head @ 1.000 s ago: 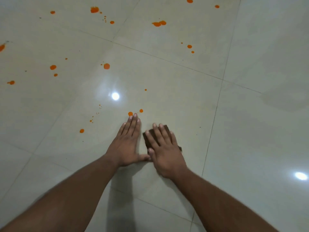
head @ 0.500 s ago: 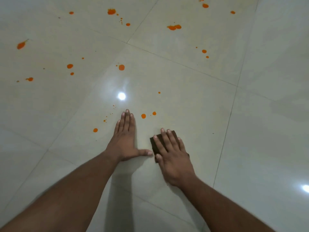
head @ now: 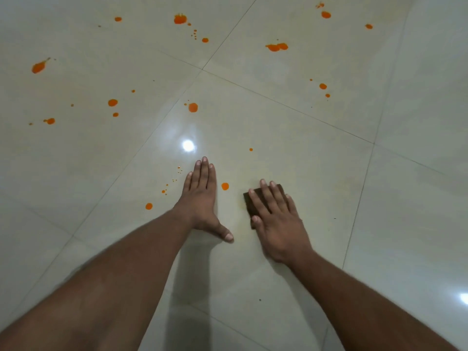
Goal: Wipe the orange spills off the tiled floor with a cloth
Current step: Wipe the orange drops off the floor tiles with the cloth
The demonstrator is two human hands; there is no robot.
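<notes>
My right hand (head: 276,219) lies flat on a small dark brown cloth (head: 253,198), pressing it onto the pale glossy tiled floor (head: 304,153). Most of the cloth is hidden under the palm and fingers. My left hand (head: 201,198) rests flat on the floor to the left of the cloth, fingers together, thumb out, holding nothing. One orange drop (head: 225,186) sits between the two hands. A faint yellowish smear (head: 240,206) marks the tile beside the cloth. Several more orange spills lie further off: one drop (head: 193,107) ahead, a double blot (head: 277,46) far ahead.
Orange splashes are scattered across the far-left tiles (head: 38,67) and a drop (head: 149,206) lies left of my left wrist. Grout lines cross the floor. Bright light reflections sit ahead (head: 188,145) and at the right edge (head: 464,298).
My right hand has slid the cloth to the right and away from my left hand. One of the two drops in front of my hands is gone, leaving a faint smear. The view has shifted forward.
</notes>
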